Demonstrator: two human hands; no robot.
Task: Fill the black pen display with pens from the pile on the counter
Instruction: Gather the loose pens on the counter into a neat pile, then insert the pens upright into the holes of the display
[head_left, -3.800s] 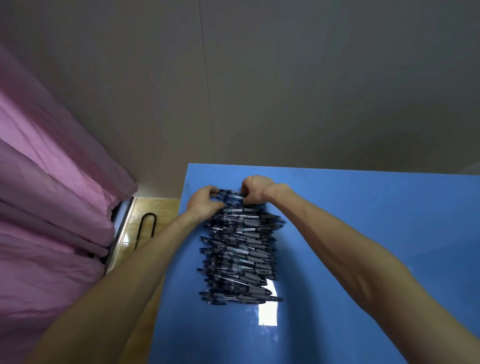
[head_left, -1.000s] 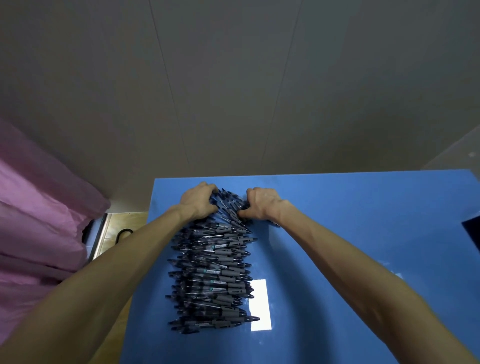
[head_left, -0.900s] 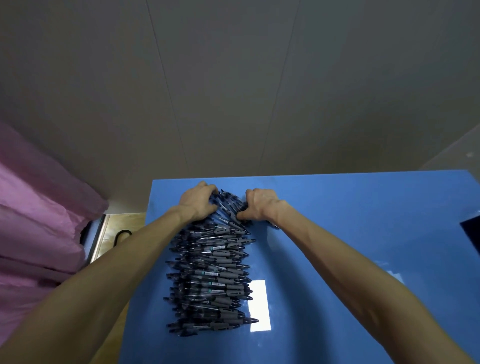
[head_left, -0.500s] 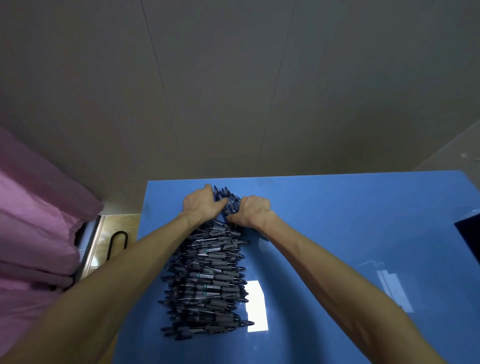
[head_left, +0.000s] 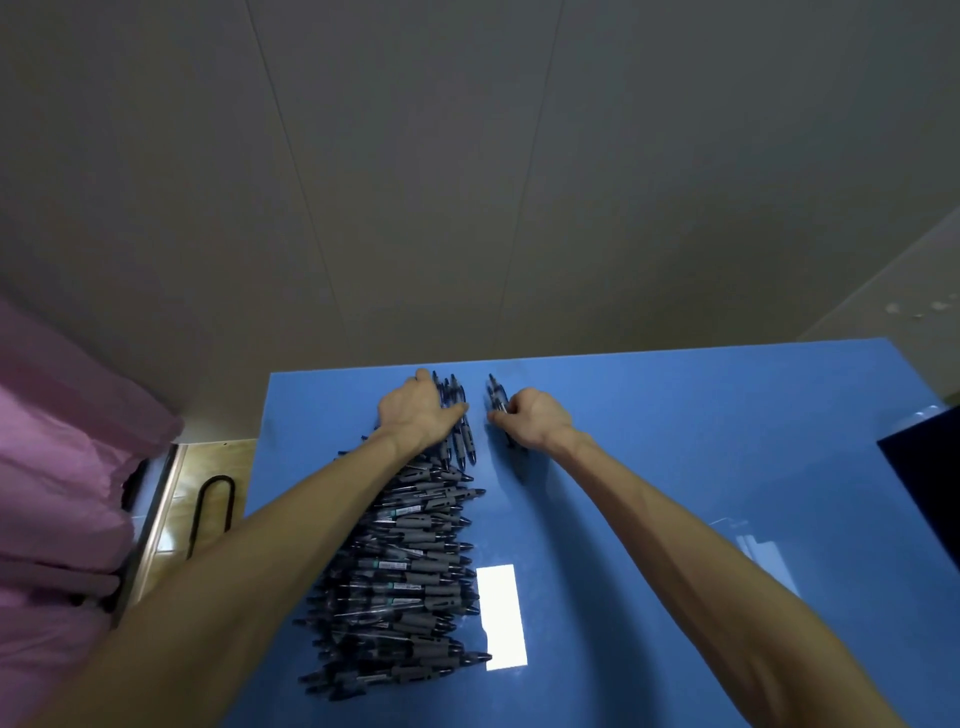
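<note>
- At the far end of the pen pile on the blue desk: left hand lies flat, fingers fairly straight, pressing a few pens turned lengthwise.
- Right hand, just right of the pile, fingers curled round a small bunch of pens, split off from the rest.
- Black pen display: only a dark corner shows, well right of the pile, at frame edge; can't tell how full.
- Risks: bunch is loosely gripped, so pens could slip out on the long carry right.
- Glossy desk, round barrels: nudged pile could slide or roll off the near left edge.
- Left forearm lies over the pile; dragging it back may scatter the stack.
</note>
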